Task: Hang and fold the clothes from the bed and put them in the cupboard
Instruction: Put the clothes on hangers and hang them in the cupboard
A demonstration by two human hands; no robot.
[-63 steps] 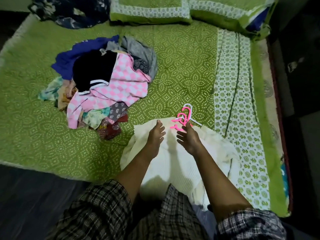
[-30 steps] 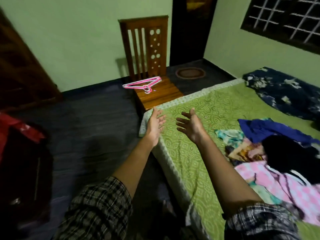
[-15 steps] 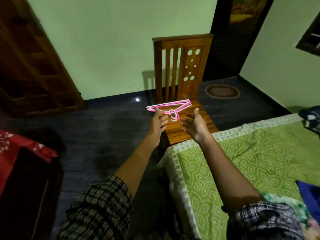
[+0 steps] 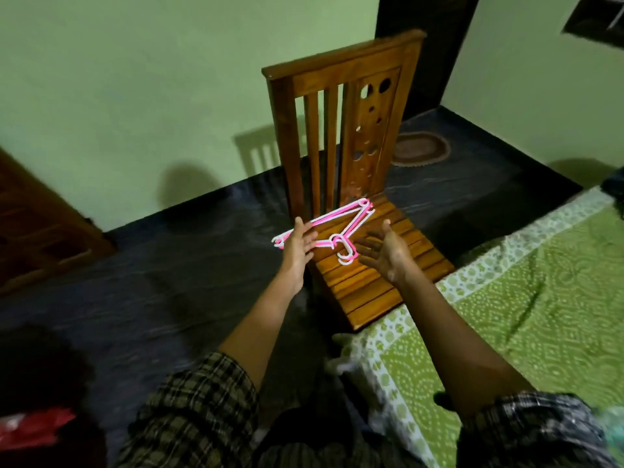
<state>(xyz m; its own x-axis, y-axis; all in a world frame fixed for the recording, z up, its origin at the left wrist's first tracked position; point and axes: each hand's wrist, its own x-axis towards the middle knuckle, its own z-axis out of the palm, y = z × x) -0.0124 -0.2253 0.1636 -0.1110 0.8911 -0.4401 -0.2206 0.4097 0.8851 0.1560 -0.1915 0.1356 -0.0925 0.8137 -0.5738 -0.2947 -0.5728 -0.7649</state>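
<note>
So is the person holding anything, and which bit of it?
Nothing is gripped yet. The left hand has straight fingers over the left end of the pink hangers on the chair; the right hand is open beside their hooks.

Green walls (image 4: 135, 79); dark floor (image 4: 169, 271); wooden chair (image 4: 344, 106) at centre; dark doorway (image 4: 425, 45) upper right; oval mat (image 4: 420, 151) below it; dim light.

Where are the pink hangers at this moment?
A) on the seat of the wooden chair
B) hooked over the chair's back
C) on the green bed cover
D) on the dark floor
A: the pink hangers lie flat on the slatted seat of the wooden chair, not on bed or floor.
</note>
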